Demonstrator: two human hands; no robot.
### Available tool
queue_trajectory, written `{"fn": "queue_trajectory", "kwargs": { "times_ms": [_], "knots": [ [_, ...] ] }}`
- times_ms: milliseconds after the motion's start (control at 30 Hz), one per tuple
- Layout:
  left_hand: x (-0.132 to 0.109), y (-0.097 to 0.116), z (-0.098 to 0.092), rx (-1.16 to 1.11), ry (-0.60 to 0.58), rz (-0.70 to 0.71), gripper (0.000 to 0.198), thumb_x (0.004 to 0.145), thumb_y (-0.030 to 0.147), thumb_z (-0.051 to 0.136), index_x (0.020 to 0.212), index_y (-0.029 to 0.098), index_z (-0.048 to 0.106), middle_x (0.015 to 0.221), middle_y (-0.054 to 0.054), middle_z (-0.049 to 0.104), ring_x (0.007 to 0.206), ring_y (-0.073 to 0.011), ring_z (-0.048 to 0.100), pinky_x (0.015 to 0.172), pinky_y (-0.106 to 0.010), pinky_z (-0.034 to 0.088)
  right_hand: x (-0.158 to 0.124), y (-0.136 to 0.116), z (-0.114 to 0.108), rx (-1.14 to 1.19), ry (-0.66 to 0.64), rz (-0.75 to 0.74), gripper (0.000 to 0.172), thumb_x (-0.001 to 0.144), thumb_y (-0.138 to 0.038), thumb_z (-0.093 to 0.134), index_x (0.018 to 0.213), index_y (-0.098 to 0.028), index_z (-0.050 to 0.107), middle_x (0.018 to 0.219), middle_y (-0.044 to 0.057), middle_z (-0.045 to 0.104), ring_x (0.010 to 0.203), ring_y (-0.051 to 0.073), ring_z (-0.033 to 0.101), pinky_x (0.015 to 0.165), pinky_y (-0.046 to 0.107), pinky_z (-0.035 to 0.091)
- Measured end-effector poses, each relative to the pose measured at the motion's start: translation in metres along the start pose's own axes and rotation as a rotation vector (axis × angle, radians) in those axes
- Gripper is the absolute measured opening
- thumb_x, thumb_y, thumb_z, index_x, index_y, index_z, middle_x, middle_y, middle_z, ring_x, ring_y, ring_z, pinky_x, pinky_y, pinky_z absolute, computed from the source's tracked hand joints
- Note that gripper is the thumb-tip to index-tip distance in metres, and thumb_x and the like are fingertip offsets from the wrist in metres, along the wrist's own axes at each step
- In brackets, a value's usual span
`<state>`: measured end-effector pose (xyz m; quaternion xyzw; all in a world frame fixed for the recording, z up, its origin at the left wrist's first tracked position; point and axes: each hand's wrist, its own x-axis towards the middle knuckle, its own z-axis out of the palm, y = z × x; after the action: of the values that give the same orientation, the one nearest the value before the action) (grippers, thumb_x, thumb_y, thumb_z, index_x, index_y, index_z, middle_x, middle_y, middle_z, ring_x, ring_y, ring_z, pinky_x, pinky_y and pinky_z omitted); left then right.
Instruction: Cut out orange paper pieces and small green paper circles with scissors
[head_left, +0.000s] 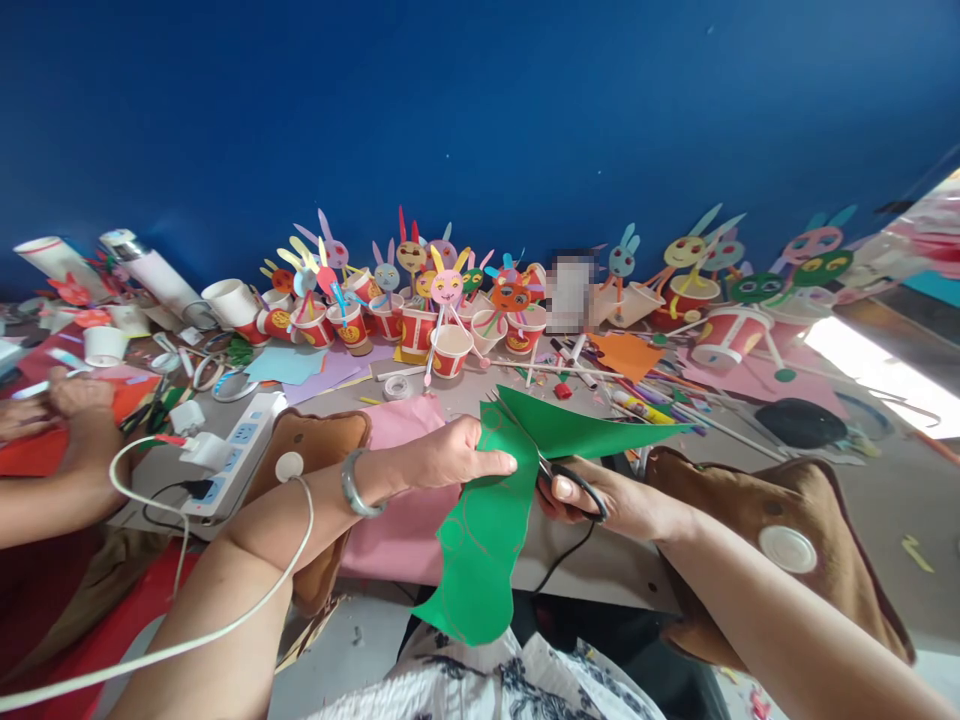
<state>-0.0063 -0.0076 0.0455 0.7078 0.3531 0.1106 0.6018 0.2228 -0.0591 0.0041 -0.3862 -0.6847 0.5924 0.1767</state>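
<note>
My left hand pinches a sheet of green paper with pencilled circles on it, thumb on top, holding it up over the table's near edge. My right hand is closed round the black handles of a pair of scissors, whose blades sit in a cut in the green paper. The cut-off flap of the paper points right. A metal bracelet is on my left wrist. A pink sheet lies on the table under my left forearm.
A row of red paper cups with coloured paper animal heads lines the back of the table. A white power strip lies at left, with a cable. Another person's hands work at far left. Pens and straws are scattered right.
</note>
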Motion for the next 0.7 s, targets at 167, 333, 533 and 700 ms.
{"fn": "queue_trajectory", "kwargs": {
  "times_ms": [167,333,533,700],
  "knots": [
    [0.005,-0.006,-0.004,0.072,0.077,-0.087,0.053,0.073,0.055,0.068,0.063,0.022,0.028,0.058,0.008,0.025,0.055,-0.0069,0.022,0.049,-0.025,0.017,0.0,0.008,0.006,0.074,0.068,0.0,0.07,0.085,-0.083,0.038,0.063,-0.017,0.049,0.057,-0.003,0.043,0.052,0.01,0.034,0.05,0.025,0.026],
    [0.016,-0.016,-0.002,0.055,0.091,-0.163,0.044,0.074,0.048,0.069,0.07,0.022,0.033,0.06,0.008,0.03,0.054,-0.0083,0.026,0.05,-0.026,0.023,0.004,0.032,0.015,0.165,0.068,0.041,0.068,0.087,-0.08,0.037,0.062,-0.019,0.046,0.053,-0.003,0.045,0.049,0.009,0.036,0.048,0.024,0.03],
    [0.02,-0.018,-0.001,0.084,0.104,-0.218,0.044,0.075,0.05,0.067,0.071,0.022,0.033,0.061,0.008,0.029,0.053,-0.0081,0.026,0.05,-0.026,0.023,-0.002,0.039,0.02,0.252,0.236,0.065,0.063,0.088,-0.077,0.039,0.059,-0.022,0.037,0.048,-0.005,0.038,0.044,0.009,0.032,0.045,0.026,0.03],
    [0.027,-0.024,-0.007,-0.009,0.281,-0.159,0.043,0.077,0.049,0.066,0.071,0.022,0.034,0.063,0.007,0.03,0.056,-0.0088,0.029,0.054,-0.026,0.027,-0.029,0.026,-0.006,0.034,0.419,0.073,0.061,0.088,-0.074,0.045,0.062,-0.019,0.048,0.055,0.0,0.046,0.049,0.011,0.036,0.048,0.029,0.027]
  ]
}}
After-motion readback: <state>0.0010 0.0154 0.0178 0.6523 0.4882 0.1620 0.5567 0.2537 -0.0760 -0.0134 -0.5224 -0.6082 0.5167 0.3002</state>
